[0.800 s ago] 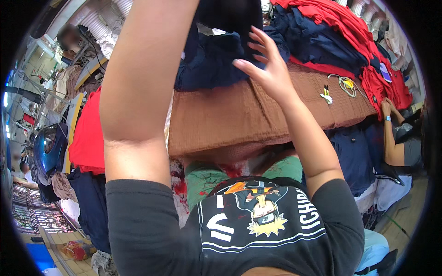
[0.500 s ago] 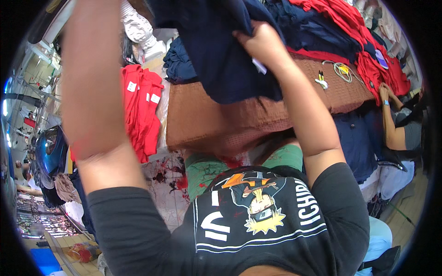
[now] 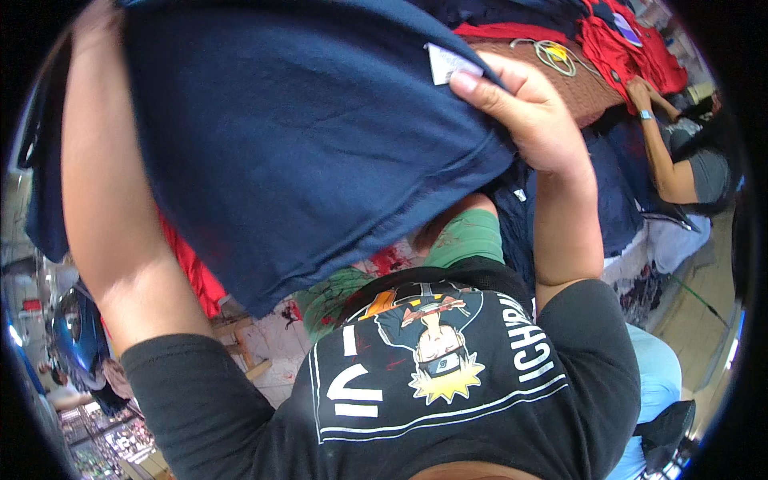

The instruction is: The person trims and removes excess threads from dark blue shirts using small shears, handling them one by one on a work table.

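Note:
A navy-blue garment (image 3: 312, 152) hangs spread between my raised hands and covers much of the view ahead of me. My right hand (image 3: 532, 108) pinches its right edge, thumb on top, beside a small white label (image 3: 452, 66) sewn on the cloth. My left hand (image 3: 100, 30) is up at the far left rim, closed at the garment's left side; its fingers are dark and mostly hidden. The cloth's lower hem hangs over my lap. More navy cloth (image 3: 48, 188) shows left of my left forearm.
Behind the garment is a brown-covered table (image 3: 592, 84) with a coiled pale cord (image 3: 552, 56). Red garments (image 3: 648, 60) lie at the far right, where another person's hands (image 3: 640, 94) touch them. Red cloth (image 3: 192, 268) shows under the garment at left.
The navy garment has come nearer and lower and now spreads wide, hiding most of the table. My right hand has turned and holds the edge by the label; my left has moved left.

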The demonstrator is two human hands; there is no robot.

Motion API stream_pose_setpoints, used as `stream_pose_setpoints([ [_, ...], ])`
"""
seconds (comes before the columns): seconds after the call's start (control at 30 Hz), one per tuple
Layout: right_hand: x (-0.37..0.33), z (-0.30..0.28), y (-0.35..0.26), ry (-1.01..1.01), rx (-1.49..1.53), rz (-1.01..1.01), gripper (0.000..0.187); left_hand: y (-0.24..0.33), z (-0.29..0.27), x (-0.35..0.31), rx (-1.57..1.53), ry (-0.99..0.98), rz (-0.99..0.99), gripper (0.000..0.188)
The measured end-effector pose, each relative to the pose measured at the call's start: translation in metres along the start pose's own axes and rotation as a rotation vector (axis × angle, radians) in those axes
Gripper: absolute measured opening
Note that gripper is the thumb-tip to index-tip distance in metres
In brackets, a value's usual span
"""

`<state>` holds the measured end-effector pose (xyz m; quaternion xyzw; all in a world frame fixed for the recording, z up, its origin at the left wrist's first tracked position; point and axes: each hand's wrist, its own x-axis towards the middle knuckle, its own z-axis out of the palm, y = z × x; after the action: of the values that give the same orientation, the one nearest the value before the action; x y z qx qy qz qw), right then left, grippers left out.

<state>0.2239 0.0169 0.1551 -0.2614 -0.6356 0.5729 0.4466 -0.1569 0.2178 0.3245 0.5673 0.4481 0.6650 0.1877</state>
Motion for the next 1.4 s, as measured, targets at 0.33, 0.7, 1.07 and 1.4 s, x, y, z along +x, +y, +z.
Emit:
stream_pose_setpoints([
  [0.33,0.009,-0.188,0.148,0.623,-1.239,0.273,0.048,-0.116,0.131,-0.167,0.495,-0.765,0.134,0.038],
  [0.7,0.045,-0.23,0.207,0.682,-1.692,0.389,0.035,-0.114,0.069,-0.394,0.593,-0.779,0.238,0.041],
  [1.07,0.002,-0.194,0.173,0.807,-0.997,-0.041,0.019,-0.116,0.104,-0.406,0.563,-0.714,0.381,0.021],
  [1.4,-0.02,-0.119,0.128,0.652,-0.47,0.058,0.022,-0.096,0.095,-0.388,0.457,-0.989,-0.033,0.018],
])
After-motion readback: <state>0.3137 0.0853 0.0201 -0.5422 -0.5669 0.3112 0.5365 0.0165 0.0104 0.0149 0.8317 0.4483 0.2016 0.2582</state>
